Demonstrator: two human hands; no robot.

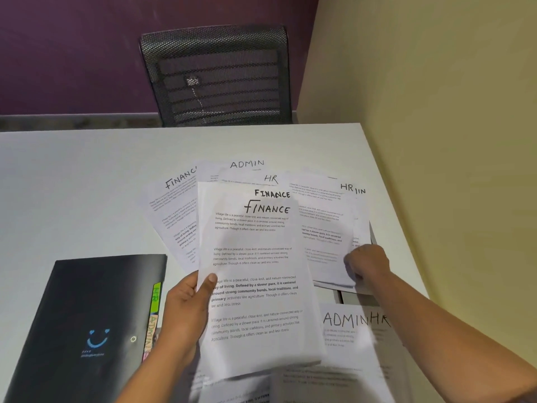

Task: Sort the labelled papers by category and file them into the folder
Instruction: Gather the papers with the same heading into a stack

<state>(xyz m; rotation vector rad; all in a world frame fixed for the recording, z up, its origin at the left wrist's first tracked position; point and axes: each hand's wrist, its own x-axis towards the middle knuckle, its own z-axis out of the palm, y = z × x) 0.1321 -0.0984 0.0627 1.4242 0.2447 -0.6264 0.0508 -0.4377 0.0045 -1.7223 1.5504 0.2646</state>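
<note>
Left grip (pixel 186 309) grasps the FINANCE sheets (pixel 255 271) at centre; right grip (pixel 367 266) pinches fanned papers (pixel 322 228) at 3 o'clock. Black folder (pixel 96 315) lies closed on the table (pixel 72 184) at 8 o'clock.

This is an office. A black mesh-backed office chair (pixel 216 77) stands at the far edge of a plain white desk (pixel 72 184). A purple wall (pixel 72 53) is behind the chair, and a beige wall (pixel 436 82) closes the desk in on the right. Across the desk lie printed sheets (pixel 255 257) headed by hand FINANCE, ADMIN and HR. Beside them is a black folder (pixel 87 315) whose coloured index tabs (pixel 156 298) read HR and ADMIN.
</note>
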